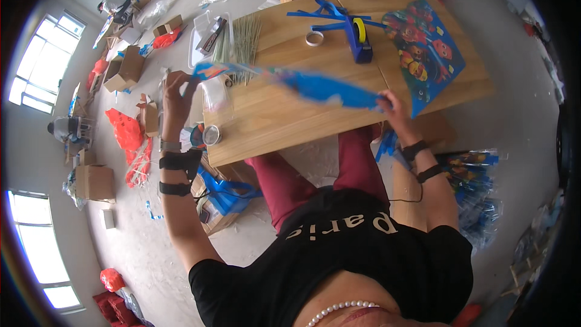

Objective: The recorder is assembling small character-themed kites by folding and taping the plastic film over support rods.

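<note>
The left hand is raised at the table's left edge, fingers pinched on the left tip of a long blue kite. The kite is folded or seen edge-on, so it reads as a narrow strip. Its long axis runs left to right across the body, sloping slightly down toward the right, and it hangs in the air just above the wood, not resting on it. The right hand clamps the other tip near the table's front edge. Each hand sits at 1 end, so neither is nearer the middle; the span between them is taut.

Going left to right on the table: 1 clear plastic tray with small tools in it, 1 bundle of thin sticks fanned beside it, 1 clear bag under the kite's left end, 1 small round tin at the front left corner. Further right lie 1 white tape ring, then 1 blue tape dispenser with a yellow roll, with loose blue strips touching it. At the far right, 1 flat kite sheet printed with cartoon figures lies spread open, its near corner close to the right hand.

A pack of more printed sheets lies on the floor at the person's right; I cannot count them.
</note>
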`<state>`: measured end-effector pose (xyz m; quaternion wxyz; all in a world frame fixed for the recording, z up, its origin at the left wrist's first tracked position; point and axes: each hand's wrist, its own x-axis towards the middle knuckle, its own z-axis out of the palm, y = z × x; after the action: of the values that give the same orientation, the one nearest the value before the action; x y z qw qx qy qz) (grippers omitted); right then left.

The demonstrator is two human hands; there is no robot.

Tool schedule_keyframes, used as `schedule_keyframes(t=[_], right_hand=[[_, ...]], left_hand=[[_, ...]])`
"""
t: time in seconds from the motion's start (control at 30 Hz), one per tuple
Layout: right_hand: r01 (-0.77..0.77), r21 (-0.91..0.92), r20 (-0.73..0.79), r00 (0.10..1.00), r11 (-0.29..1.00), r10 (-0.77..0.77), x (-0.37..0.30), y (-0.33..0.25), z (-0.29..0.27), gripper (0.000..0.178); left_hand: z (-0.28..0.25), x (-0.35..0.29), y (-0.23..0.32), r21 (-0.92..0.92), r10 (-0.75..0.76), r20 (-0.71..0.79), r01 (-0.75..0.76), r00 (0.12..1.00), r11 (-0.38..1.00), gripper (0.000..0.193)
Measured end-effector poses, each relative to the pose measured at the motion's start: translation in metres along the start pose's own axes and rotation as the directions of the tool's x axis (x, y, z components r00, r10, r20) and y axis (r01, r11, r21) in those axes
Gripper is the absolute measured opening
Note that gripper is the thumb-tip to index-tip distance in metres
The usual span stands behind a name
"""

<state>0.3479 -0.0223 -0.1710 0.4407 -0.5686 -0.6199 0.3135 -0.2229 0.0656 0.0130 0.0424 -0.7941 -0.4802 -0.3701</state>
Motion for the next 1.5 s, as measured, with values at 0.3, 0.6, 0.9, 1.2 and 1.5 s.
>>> schedule_keyframes(t=[0.3,0.6,0.9,1.2,1.5], right_hand=[[0.096,-0.531,-0.117,0.976,0.842,-0.185,0.125,-0.062,-0.097,0.027],[0.320,-0.712,0.041,0.908,0.625,-0.417,0.197,0.017,-0.077,0.016],[0.244,-0.799,0.128,0.962,0.550,-0.242,0.255,0.045,-0.087,0.029],[0.239,-0.955,0.201,0.957,0.177,-0.207,0.297,-0.003,-0.074,0.018],[0.359,-0.930,0.339,0.920,0.077,-0.197,0.310,-0.038,-0.033,0.018]], left_hand=[[0.059,0.033,-0.016,0.079,-0.319,0.088,0.313,0.944,0.947,0.033],[0.189,-0.021,-0.057,0.134,-0.469,0.123,0.454,0.874,0.881,0.028],[0.269,-0.039,-0.081,0.119,-0.515,0.202,0.501,0.833,0.857,0.020],[0.301,-0.045,-0.073,0.056,-0.554,0.093,0.551,0.827,0.832,0.035],[0.309,-0.103,0.062,0.041,-0.076,0.385,0.066,0.920,0.997,0.071]])
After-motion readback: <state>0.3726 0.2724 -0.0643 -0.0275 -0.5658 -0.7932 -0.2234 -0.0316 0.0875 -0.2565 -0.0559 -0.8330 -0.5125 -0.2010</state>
